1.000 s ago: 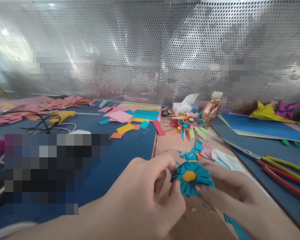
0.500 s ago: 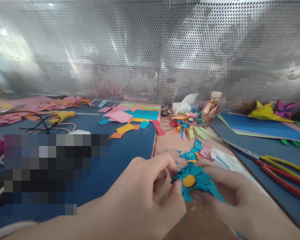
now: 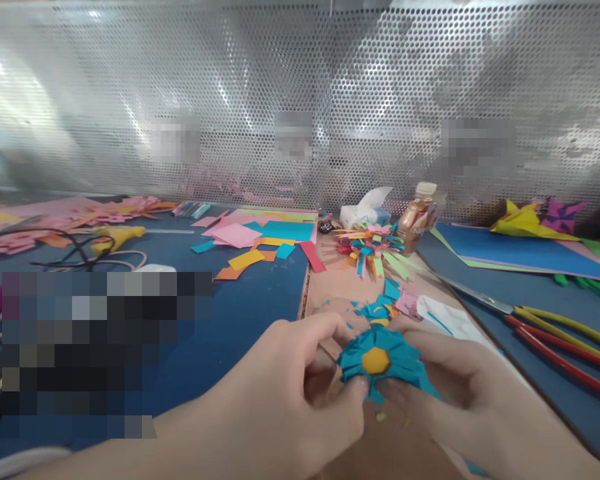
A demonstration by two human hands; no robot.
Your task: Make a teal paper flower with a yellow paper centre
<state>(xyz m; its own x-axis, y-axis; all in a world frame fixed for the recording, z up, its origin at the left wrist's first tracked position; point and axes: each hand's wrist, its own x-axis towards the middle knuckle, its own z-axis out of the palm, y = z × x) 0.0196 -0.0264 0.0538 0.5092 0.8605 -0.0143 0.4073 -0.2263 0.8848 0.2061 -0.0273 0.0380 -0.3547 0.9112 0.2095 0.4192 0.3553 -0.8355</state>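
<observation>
The left hand [image 3: 300, 393] has its grip closed on the left side of a blue paper flower [image 3: 403, 350], its thumb at the lower edge, near the yellow centre [image 3: 375, 361]. The flower sits between both hands, over the tan tabletop [image 3: 335, 287]. The right hand [image 3: 463, 380] clamps the flower's right side, thumb below, fingertips hidden behind. Farther right lie scissors [image 3: 500, 305].
</observation>
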